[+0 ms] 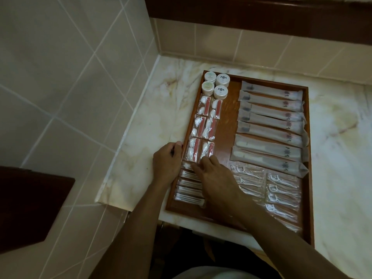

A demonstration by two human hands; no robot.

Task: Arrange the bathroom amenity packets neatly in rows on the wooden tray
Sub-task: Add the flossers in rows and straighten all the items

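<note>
A wooden tray (225, 125) lies on the marble counter. Along its left side run clear packets with pink and white contents (201, 125), and below them cotton swab packets (189, 190). Long frosted toothbrush packets (269, 127) fill the right side in a row, with floss pick packets (281, 190) beneath. Several small white jars (216, 84) stand at the far left corner. My left hand (167, 160) rests on the tray's left rim, fingers curled over it. My right hand (213, 174) lies flat over the swab packets, fingertips touching the nearest pink packet.
The marble counter (153, 125) meets tiled walls at the back and a tiled drop on the left. A dark wooden surface (30, 206) sits lower left. A dark wooden frame (261, 15) runs above the back wall.
</note>
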